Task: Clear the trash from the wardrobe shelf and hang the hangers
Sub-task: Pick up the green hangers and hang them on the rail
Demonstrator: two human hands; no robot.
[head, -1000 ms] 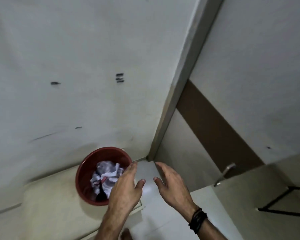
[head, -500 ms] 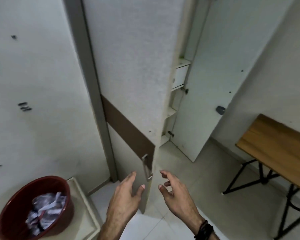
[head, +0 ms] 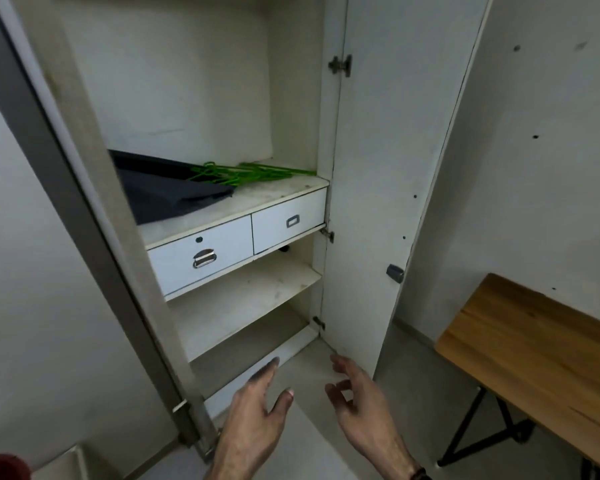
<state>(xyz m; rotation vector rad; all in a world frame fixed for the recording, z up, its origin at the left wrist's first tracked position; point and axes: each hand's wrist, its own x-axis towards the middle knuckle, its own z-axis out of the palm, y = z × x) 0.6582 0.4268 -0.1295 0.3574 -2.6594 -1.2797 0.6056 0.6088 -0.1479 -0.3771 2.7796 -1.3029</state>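
Two hands low in frame, both empty, fingers spread: left hand [head: 257,415], right hand [head: 359,407]. Hangers [head: 246,173] up and ahead on upper shelf [head: 274,195], long axis running left-right, beside dark cloth [head: 167,192]. Roughly centred above both hands; nearer one hard to call. No trash visible on shelf.

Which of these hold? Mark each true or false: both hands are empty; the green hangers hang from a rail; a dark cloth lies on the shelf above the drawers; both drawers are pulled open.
1. Both hands are empty: true. The left hand and right hand are open.
2. False. The green hangers lie on the shelf.
3. True: the dark cloth lies there.
4. False. Both drawers are shut.
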